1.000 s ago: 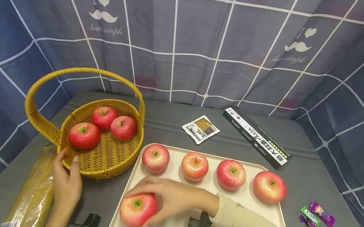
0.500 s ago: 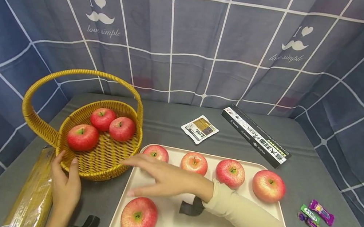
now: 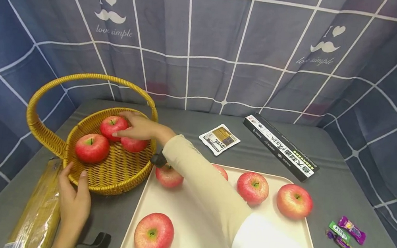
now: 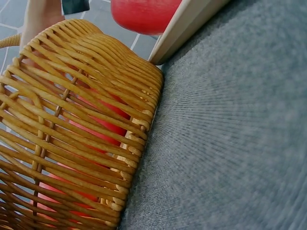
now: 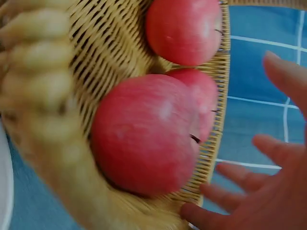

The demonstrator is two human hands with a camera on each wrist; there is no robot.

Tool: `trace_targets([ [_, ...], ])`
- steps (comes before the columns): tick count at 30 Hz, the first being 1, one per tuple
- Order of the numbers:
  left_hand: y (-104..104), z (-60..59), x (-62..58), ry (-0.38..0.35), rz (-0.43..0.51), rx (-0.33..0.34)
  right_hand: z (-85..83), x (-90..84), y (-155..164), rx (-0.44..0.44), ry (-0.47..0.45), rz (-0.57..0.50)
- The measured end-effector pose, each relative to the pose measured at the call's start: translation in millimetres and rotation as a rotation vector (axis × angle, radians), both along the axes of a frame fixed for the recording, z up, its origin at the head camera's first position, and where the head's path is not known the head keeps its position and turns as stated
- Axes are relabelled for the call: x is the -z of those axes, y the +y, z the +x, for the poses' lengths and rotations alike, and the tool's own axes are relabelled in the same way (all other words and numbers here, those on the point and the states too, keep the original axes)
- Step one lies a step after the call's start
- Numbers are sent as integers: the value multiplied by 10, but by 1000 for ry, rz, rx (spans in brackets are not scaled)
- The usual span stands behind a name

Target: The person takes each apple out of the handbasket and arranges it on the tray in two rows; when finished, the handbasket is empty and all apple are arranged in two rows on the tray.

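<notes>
A yellow wicker basket (image 3: 106, 189) stands at the left with three red apples inside. My right hand (image 3: 137, 128) reaches over its rim, fingers spread above the nearest apple (image 3: 133, 145) and beside the back apple (image 3: 113, 127). The right wrist view shows that hand (image 5: 259, 182) open, apart from the big apple (image 5: 144, 134). A third apple (image 3: 91, 148) lies at the basket's left. My left hand (image 3: 73, 192) rests against the basket's outer wall (image 4: 72, 120). The cream tray (image 3: 195, 235) holds several apples, one (image 3: 153, 235) at its front left.
A black pasta box (image 3: 280, 148) and a small sachet (image 3: 219, 139) lie behind the tray. Wrapped candies (image 3: 347, 238) sit at the right. A yellow spaghetti packet (image 3: 37, 208) lies at the front left. Grey cloth (image 4: 230, 143) covers the table. A checked curtain hangs behind.
My right hand let go of the front-left apple on the tray, then moved up and left into the basket. The left hand stayed on the basket.
</notes>
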State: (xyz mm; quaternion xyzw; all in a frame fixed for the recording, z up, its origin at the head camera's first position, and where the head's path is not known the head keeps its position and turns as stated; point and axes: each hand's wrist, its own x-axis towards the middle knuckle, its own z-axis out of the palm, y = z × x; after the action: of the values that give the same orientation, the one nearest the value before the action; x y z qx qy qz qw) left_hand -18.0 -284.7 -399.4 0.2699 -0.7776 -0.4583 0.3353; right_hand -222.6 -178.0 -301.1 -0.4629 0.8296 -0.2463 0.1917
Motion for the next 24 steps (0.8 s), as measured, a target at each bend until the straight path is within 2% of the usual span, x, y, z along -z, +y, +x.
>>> trace_targets([
  [6, 11, 2, -7, 15, -8, -2, 3, 115, -83, 43, -70, 194],
  [9, 9, -5, 1, 11, -10, -9, 17, 179, -84, 19, -26, 222],
  [11, -4, -10, -3, 7, -8, -13, 29, 238, -97, 3, 17, 195],
  [13, -12, -15, -4, 2, -4, -14, 37, 297, -103, -6, 53, 149],
  [16, -13, -18, -7, -2, 1, -9, 64, 328, -51, -19, 61, -11],
  [19, -13, 2, -9, 3, 1, -7, 194, 190, 156, -55, 27, -201],
  [21, -11, 14, -13, 6, -2, -1, 327, 58, 403, -85, 10, -317],
  [24, -12, 21, -22, 4, -4, 10, 541, -85, 891, -113, -29, -407],
])
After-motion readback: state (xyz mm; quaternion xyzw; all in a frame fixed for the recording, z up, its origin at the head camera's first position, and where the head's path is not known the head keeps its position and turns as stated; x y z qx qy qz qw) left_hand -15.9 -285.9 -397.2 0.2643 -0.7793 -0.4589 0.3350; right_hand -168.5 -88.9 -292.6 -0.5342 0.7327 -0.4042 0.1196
